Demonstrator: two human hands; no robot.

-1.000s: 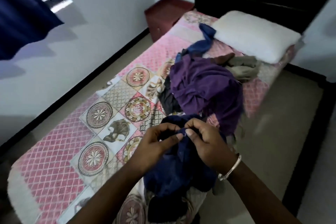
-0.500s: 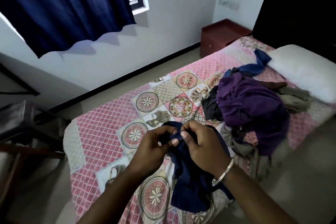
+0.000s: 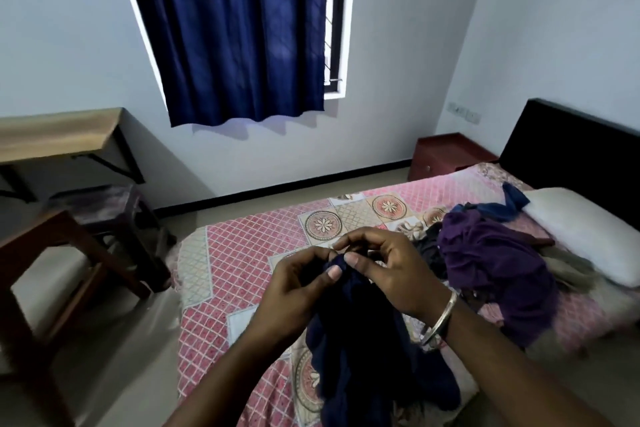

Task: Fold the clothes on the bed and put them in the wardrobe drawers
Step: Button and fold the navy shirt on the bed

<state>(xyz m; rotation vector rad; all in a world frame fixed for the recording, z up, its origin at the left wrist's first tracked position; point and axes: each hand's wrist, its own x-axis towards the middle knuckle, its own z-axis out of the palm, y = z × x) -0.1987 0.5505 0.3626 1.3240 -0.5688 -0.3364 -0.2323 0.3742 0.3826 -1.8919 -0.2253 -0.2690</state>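
A dark navy garment hangs bunched over the bed, held up by its top edge. My left hand pinches that edge from the left. My right hand, with a metal bangle on the wrist, pinches it from the right, thumbs close together. A heap of clothes lies on the bed to the right: a purple garment, a blue piece, a dark piece and an olive piece. No wardrobe is in view.
A white pillow lies against the dark headboard. A red-brown bedside cabinet stands in the far corner. At left are a wall-mounted desk, a dark stool and a wooden frame. A blue curtain covers the window.
The view has swung left and upward, bringing the curtain, desk and stool into sight. Both hands stay together on the navy garment's top edge, which is lifted slightly higher.
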